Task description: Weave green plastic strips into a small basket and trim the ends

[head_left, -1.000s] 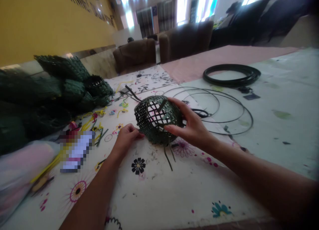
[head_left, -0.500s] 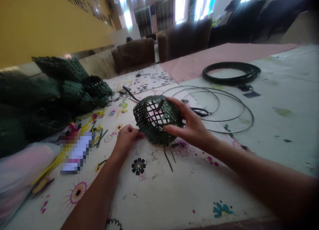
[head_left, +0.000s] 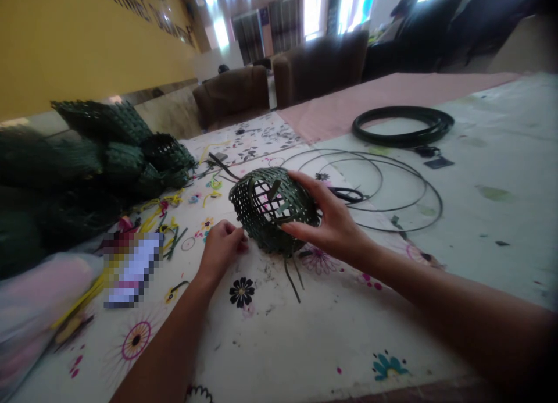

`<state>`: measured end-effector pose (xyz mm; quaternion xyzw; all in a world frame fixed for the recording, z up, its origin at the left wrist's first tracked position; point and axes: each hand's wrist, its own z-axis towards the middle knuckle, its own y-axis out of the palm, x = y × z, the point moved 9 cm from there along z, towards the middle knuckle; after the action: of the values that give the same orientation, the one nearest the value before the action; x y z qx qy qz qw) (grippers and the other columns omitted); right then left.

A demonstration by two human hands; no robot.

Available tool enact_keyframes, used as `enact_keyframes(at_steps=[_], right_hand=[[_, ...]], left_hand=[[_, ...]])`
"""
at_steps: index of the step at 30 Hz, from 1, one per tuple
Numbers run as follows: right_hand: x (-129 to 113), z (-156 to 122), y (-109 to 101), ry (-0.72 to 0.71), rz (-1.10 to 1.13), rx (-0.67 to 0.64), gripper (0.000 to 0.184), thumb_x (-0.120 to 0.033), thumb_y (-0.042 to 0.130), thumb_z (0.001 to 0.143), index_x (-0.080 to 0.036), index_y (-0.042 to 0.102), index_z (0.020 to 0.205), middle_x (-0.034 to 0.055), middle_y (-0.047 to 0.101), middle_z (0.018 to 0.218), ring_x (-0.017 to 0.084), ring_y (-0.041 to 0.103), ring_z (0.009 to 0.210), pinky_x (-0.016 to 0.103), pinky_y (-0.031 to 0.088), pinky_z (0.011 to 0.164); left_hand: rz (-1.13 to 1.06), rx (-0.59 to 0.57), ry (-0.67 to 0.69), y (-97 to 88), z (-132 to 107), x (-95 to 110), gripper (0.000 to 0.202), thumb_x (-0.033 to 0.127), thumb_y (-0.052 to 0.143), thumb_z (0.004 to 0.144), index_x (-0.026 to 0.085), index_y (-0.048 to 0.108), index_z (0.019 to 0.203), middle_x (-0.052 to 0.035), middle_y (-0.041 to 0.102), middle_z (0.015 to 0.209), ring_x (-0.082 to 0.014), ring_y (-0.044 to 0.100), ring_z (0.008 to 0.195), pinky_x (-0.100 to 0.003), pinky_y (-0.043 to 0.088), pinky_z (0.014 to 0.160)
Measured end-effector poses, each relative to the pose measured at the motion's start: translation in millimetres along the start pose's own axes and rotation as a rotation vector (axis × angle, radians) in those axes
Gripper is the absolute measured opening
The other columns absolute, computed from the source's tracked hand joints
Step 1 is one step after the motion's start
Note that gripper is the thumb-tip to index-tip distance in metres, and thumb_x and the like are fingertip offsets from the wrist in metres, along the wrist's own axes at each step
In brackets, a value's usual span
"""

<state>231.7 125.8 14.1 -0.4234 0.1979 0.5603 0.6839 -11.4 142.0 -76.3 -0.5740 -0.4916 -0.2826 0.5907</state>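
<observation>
A small round basket [head_left: 264, 231] woven from dark green strips lies tilted on the flowered tablecloth [head_left: 288, 345], its open mouth towards me. Loose strip ends stick out at its far left and hang from its near edge. My right hand [head_left: 329, 217] grips the right side, thumb near the rim and fingers over the top. At the lower left of the basket, my left hand [head_left: 221, 246] is closed in a pinch. Whatever those fingertips hold is too small and hidden to make out.
Several green woven pieces [head_left: 100, 124] are heaped at left, near yellow strips [head_left: 150, 223] and a plastic bag [head_left: 47, 298]. Thin wire loops [head_left: 439, 193] and a dark looped handle [head_left: 349, 193] lie right of the basket. Farther back rests a thick dark coil [head_left: 392, 140]. Chairs [head_left: 320, 71] stand behind.
The basket has turned and shifted slightly left with my right hand still on it. My left hand stays pinched at its lower left, with a small finger movement.
</observation>
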Motion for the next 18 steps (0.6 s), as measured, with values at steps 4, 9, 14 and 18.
enact_keyframes(at_steps=[4, 9, 14, 18], right_hand=[[-0.8, -0.1, 0.0, -0.007, -0.007, -0.004, 0.074, -0.033, 0.075, 0.075, -0.033, 0.045, 0.143, 0.0069, 0.053, 0.142, 0.030, 0.052, 0.127, 0.052, 0.045, 0.108], [-2.1, -0.4, 0.3, -0.022, -0.014, -0.004, 0.074, -0.033, 0.074, 0.075, -0.030, 0.045, 0.143, 0.0082, 0.053, 0.141, 0.030, 0.053, 0.127, 0.052, 0.044, 0.108], [-5.9, -1.5, 0.8, -0.079, -0.039, 0.010, 0.074, -0.034, 0.074, 0.075, -0.028, 0.045, 0.143, 0.0096, 0.053, 0.142, 0.030, 0.052, 0.127, 0.051, 0.042, 0.109], [-8.1, -1.7, 0.9, -0.107, -0.061, 0.012, 0.074, -0.033, 0.073, 0.075, -0.028, 0.045, 0.143, 0.0095, 0.054, 0.140, 0.029, 0.052, 0.127, 0.050, 0.043, 0.108]], left_hand=[[-0.026, -0.081, -0.006, 1.2, -0.8, 3.6, 0.022, 0.032, 0.066, 0.075, 0.016, 0.052, 0.069, -0.0006, 0.064, 0.060, -0.0122, 0.057, 0.044, -0.024, 0.047, 0.046], [0.016, -0.068, -0.007, 0.9, -2.7, 4.9, 0.022, 0.031, 0.065, 0.078, 0.017, 0.051, 0.071, 0.0007, 0.063, 0.061, -0.0112, 0.056, 0.041, -0.023, 0.045, 0.043], [0.151, 0.003, 0.032, 0.1, -6.1, 10.7, 0.020, 0.029, 0.061, 0.080, 0.018, 0.049, 0.069, 0.0020, 0.059, 0.053, -0.0122, 0.055, 0.039, -0.022, 0.041, 0.040], [0.182, -0.011, 0.069, 3.1, -4.8, 10.7, 0.016, 0.024, 0.058, 0.078, 0.019, 0.046, 0.068, 0.0009, 0.062, 0.053, -0.0149, 0.061, 0.044, -0.023, 0.045, 0.045]])
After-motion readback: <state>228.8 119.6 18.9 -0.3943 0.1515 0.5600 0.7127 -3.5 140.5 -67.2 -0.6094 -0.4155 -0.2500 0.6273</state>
